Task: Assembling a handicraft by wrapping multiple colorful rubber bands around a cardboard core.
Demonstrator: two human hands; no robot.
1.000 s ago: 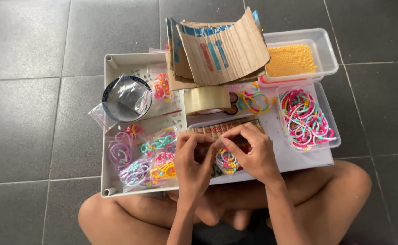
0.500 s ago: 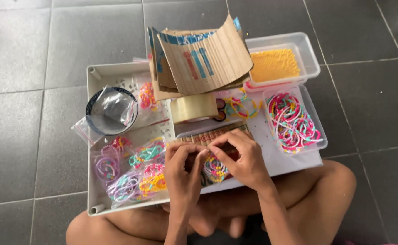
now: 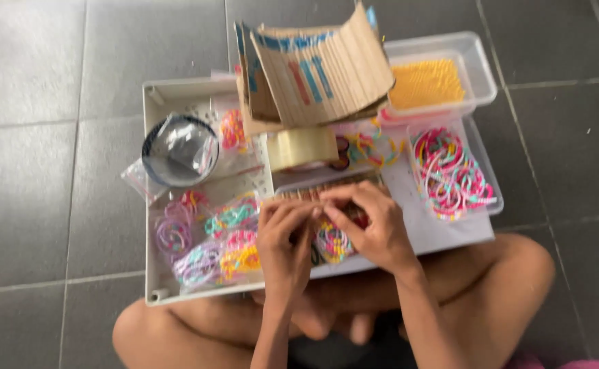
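Observation:
My left hand (image 3: 283,236) and my right hand (image 3: 374,222) meet over a small clear plastic bag of colourful bead bracelets (image 3: 332,242). Both hands pinch the bag's top edge with thumb and fingers. The bag hangs just above the front of a white board (image 3: 443,232) resting on my crossed legs. Behind my fingers lies a long brown printed box (image 3: 327,190), partly hidden by them. The frame is blurred.
A white tray (image 3: 150,205) at the left holds several bagged bracelets (image 3: 211,242) and a dark bowl with plastic bags (image 3: 180,150). Tape roll (image 3: 303,147), folded cardboard (image 3: 320,65), tub of yellow beads (image 3: 428,82) and tub of loose bracelets (image 3: 450,171) stand behind. Grey floor tiles surround.
My hands stay pinched on the bag's top, fingers shifting slightly along it. The view has swung a little and turned blurry.

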